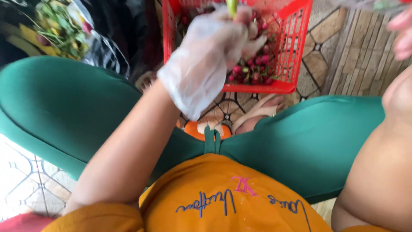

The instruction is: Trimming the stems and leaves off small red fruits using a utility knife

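The gloved fingers of the left hand are pinched together around a green stem, of which only a short piece is seen at the top edge. A loose, clear plastic glove covers this hand. It is held just above a red plastic basket, which stands on the patterned tile floor between green-clad knees. Small, round, red-and-pink fruits or buds, some with green bits, are heaped inside the basket. The right hand is bare and cut off at the right edge; whether its fingers are spread or closed cannot be told. The baggy glove could slide on the thin stem, so the stem might be dropped. A plastic bag of green and yellow scraps lies to the upper left.
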